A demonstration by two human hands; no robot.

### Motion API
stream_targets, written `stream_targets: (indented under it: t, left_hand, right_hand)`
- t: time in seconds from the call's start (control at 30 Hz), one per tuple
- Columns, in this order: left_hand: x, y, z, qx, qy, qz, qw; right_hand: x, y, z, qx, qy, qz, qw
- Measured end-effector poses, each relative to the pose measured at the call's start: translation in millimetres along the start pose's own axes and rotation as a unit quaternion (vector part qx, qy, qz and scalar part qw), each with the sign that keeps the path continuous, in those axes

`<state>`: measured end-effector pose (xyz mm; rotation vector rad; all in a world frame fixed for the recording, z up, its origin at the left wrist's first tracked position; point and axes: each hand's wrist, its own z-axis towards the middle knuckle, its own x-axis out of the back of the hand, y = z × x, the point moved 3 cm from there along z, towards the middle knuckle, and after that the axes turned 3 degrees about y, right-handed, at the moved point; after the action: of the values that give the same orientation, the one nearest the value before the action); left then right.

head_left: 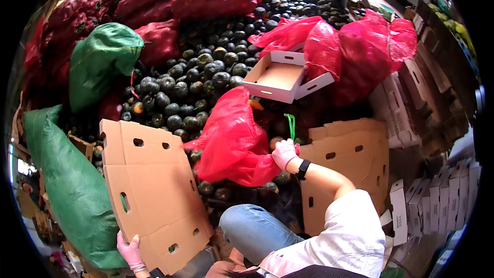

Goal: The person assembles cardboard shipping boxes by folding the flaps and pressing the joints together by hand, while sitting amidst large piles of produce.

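A cardboard sheet (149,180) is slanting at left, the left grip (130,252) pinching its lower-left edge. A red bag (231,141) is spreading leftward from the nearer right grip (284,155), which is clutching its right corner; its long axis is running mostly forward.

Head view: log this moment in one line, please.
Left hand: gripping cardboard sheet by its edge | Right hand: gripping red mesh sack | Around: dark green squash, open white tray
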<state>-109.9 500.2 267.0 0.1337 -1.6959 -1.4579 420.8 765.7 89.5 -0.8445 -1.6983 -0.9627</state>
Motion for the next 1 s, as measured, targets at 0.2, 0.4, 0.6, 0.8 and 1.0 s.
stream_targets:
  t: [0.2, 0.4, 0.6, 0.8, 1.0]
  left_hand:
    - [-4.9, 20.0, -10.8, 0.017, 0.016, 0.152, 0.988]
    - [-6.9, 4.4, -0.9, -0.005, -0.015, 0.001, 1.000]
    - [1.4, -2.8, -0.9, -0.034, -0.007, 0.025, 0.999]
    - [-2.4, 5.8, -6.6, 0.007, 0.001, 0.027, 1.000]
    - [-3.7, 15.2, -12.1, 0.024, 0.015, 0.045, 0.999]
  right_hand:
    - [80.5, 14.3, -28.9, 0.260, -0.093, 0.466, 0.841]
    - [211.4, 211.1, -26.3, -0.021, 0.045, 0.827, 0.560]
    - [210.9, 424.6, -138.6, -0.352, 0.568, 0.665, 0.334]
    - [87.6, 324.0, -98.3, -0.275, 0.645, -0.046, 0.711]
    - [-38.2, 206.3, 84.5, -0.250, 0.103, 0.308, 0.912]
